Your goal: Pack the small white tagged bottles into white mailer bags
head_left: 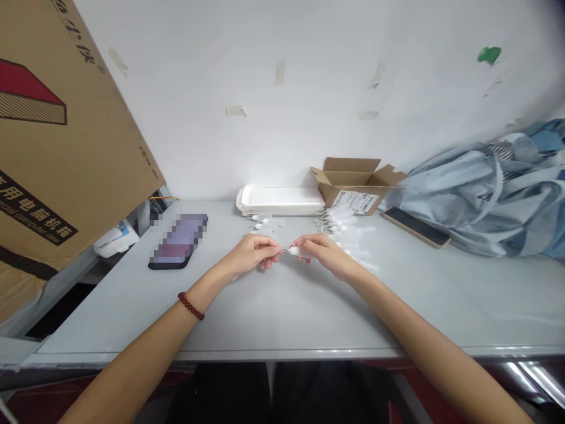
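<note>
Above the middle of the table, my right hand (pixel 320 250) is closed around a small white-capped bottle (pixel 293 251), whose body is mostly hidden by the fingers. A thin, needle-like tip runs from its cap toward my left hand (pixel 257 254). The left fingertips pinch the end of that tip; whether a small cover sits there is too fine to tell. Just behind the left hand lie a few similar clear bottles (pixel 263 225) with white caps. Several more clear bottles (pixel 344 226) with thin tips lie behind and beside the right hand.
A stack of white envelopes (pixel 282 200) and an open cardboard box (pixel 353 182) stand against the wall. One phone (pixel 179 241) lies left, another phone (pixel 415 227) right, by a light-blue cloth bag (pixel 477 182). A large carton (pixel 66 135) leans at the left.
</note>
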